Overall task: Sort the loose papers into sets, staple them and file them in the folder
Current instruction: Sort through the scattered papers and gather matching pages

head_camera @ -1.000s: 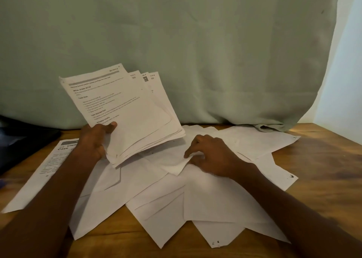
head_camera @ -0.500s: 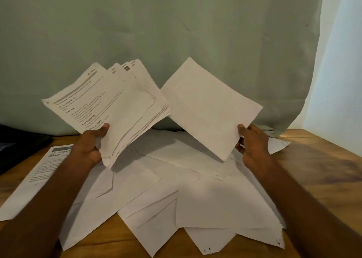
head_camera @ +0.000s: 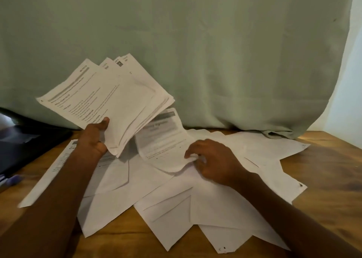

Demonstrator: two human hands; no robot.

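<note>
My left hand [head_camera: 94, 138] grips a fanned stack of printed sheets [head_camera: 109, 99] by its lower edge, held up above the table, thumb on the top page. My right hand [head_camera: 213, 162] pinches the near edge of a single printed sheet [head_camera: 162, 138], which curls upward with its text side facing me, its far end tucked under the held stack. Many loose papers [head_camera: 176, 205] lie overlapping on the wooden table [head_camera: 329, 171], most showing blank backs, some with staple holes at the corners.
A printed sheet [head_camera: 51, 173] lies face up at the left under my left forearm. A dark folder-like object [head_camera: 25, 140] sits at the far left, with a purple item [head_camera: 11, 179] near it. A pale green curtain [head_camera: 195, 52] hangs behind the table.
My right hand has brought the single sheet down from the air and turned it over, so its printed side shows low over the pile. The left hand's stack stays raised.
</note>
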